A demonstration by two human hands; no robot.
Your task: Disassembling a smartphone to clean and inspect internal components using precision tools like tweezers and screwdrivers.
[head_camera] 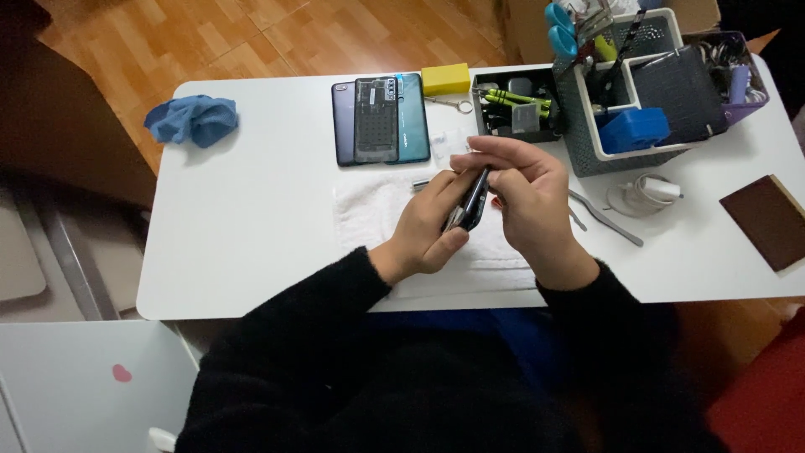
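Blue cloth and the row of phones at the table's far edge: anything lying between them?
Nothing. In the head view, only bare white table separates the blue cloth from the phones.

Dark smartphone (471, 201): slim slab, black casing, glossy edge catching light. Held off table, turned on edge, narrow side facing camera, long axis tilted from upper right to lower left. Position: above white towel (369, 214), near table centre, just in front of row of phone back covers. Lower end gripped in left hand (428, 226); upper end pinched by right hand (524, 197). Face and back not readable from this angle.
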